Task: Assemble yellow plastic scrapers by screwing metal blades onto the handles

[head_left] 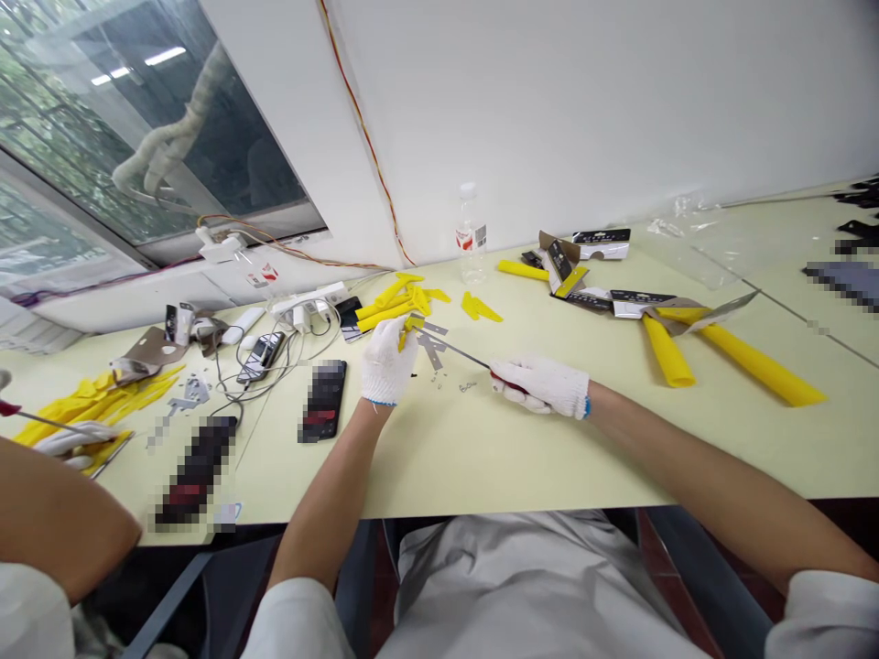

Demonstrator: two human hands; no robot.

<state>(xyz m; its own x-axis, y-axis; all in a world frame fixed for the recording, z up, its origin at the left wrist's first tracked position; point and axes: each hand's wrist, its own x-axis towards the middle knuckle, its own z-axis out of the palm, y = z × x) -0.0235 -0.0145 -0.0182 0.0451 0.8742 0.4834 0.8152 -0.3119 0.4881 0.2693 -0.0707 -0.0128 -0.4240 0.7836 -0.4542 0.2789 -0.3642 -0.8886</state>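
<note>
My left hand (385,363), in a white knit glove, is closed around a small yellow plastic piece (410,331). In my gloved right hand (546,384) is a screwdriver (459,351) with a red handle, mostly covered by the fingers. Its long thin shaft points left, and the tip reaches the yellow piece; whether it sits in a screw is too small to tell. Flat grey metal plates (434,351) lie on the table just right of my left hand. Near them are several tiny loose parts (440,383). Behind the left hand is a pile of yellow plastic pieces (398,309).
Black phones (322,401) lie left of my arm, near tangled cables and a power strip (322,297). A clear bottle (472,238) stands by the wall. Rolled yellow pieces (755,364) and packaging cards (638,303) lie right. At far left, a co-worker's gloved hand (75,439) is near another screwdriver.
</note>
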